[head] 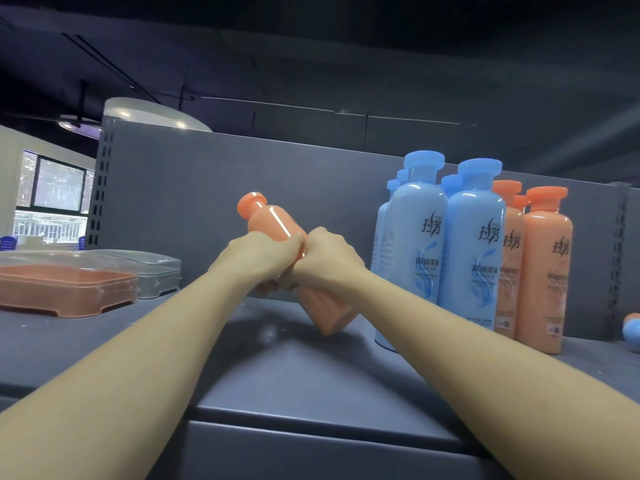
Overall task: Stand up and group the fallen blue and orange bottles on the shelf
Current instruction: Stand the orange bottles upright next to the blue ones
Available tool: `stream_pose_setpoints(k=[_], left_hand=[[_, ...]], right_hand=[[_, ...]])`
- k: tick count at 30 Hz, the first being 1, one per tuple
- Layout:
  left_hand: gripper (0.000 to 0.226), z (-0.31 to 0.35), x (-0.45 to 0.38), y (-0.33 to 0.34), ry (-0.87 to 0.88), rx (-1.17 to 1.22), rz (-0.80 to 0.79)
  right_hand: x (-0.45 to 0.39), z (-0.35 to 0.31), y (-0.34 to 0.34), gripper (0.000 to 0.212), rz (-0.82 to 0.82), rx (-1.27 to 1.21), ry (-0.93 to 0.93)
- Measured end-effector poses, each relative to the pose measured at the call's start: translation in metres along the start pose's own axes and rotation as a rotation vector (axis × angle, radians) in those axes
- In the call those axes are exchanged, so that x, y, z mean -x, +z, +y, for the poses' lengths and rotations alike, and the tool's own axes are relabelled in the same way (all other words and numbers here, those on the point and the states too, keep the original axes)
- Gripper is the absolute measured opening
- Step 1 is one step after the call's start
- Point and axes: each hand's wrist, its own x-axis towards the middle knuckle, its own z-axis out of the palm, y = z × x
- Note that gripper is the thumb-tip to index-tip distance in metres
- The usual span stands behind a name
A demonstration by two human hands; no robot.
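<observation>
An orange bottle [273, 223] leans to the left in mid-shelf, its base corner [329, 313] resting on the grey shelf [294, 368]. My left hand [263, 254] and my right hand [322, 258] both grip its middle, side by side. To the right stand several blue bottles [471, 244] upright in a group, with orange bottles [545, 271] upright right beside them. At the far right edge a blue and orange rounded shape [632, 330] lies low on the shelf, mostly cut off.
A brown tray under a clear lid [65, 289] and a grey lidded box [156, 271] sit at the left of the shelf. The grey back panel [242, 174] rises behind everything. The shelf's front edge [311, 414] runs below my forearms.
</observation>
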Motion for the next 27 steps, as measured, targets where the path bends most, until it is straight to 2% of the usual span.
stream_pose_setpoints(k=[2,6,11,15,18,22,27], left_hand=[[0.055,0.001,0.004,-0.001,-0.010,0.099,-0.088],[0.052,0.004,0.009,-0.005,0.042,0.309,-0.090],[0.057,0.005,0.010,-0.010,0.049,0.370,-0.170],[0.038,0.010,0.020,-0.012,0.053,0.487,-0.352],[0.028,0.014,0.023,-0.012,0.025,0.604,-0.331],[0.034,0.011,0.020,-0.011,-0.016,0.665,-0.240],[0.034,0.012,0.016,-0.009,0.065,0.736,-0.174]], right_hand=[[0.002,-0.001,-0.005,0.043,0.012,-0.027,-0.001],[0.009,-0.004,-0.020,0.033,0.088,-0.031,-0.009],[0.018,-0.009,-0.033,0.033,0.166,0.059,-0.014],[0.024,-0.013,-0.028,0.037,0.213,0.184,-0.055],[0.028,-0.014,-0.027,0.044,0.177,0.179,-0.036],[0.029,-0.008,-0.036,0.043,0.040,-0.052,-0.019],[0.032,0.006,-0.043,0.043,-0.080,-0.587,0.000]])
